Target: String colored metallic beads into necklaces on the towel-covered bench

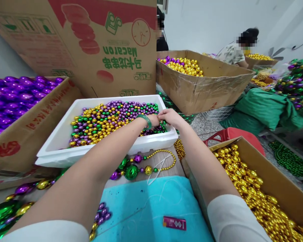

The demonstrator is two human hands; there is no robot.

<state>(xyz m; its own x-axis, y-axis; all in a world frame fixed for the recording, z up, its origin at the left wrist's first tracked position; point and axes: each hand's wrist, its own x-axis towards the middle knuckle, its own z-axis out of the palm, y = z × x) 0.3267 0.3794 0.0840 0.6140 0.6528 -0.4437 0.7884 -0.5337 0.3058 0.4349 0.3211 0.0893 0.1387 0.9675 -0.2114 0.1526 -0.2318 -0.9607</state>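
The head camera looks forward and down across the white box (65, 154).

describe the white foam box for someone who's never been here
Find the tall cardboard carton with upside-down green lettering. In front sits the low, open foam box, with the left hand and right hand at its right end. Unlike the brown cartons either side, it is white and holds small gold, green and purple beads mixed.
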